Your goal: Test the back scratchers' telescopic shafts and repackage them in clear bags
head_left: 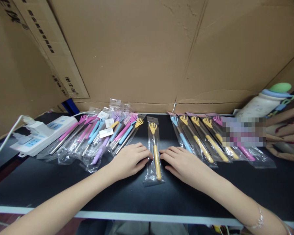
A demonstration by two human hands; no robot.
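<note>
In the head view, a yellow back scratcher (157, 161) in a clear plastic sleeve lies on the black table, its claw end pointing away from me. My left hand (133, 158) rests on the tabletop at the sleeve's left edge, fingers stretched and thumb apart. Opposite it, my right hand (180, 163) lies with its fingertips at the sleeve's right edge, fingers loosely extended. Neither is closed around the scratcher. To the right is a row of bagged scratchers, including a blue one (185, 143), several yellow ones (203, 149) and a pink one (245, 151).
Pink, blue and purple bagged scratchers (103, 148) overlap in a pile on the left, some with white labels. Beside them sits a white power strip (45, 135) with cables. Cardboard (132, 52) walls the back. A bottle (258, 104) and another person's hand (286, 130) are at right.
</note>
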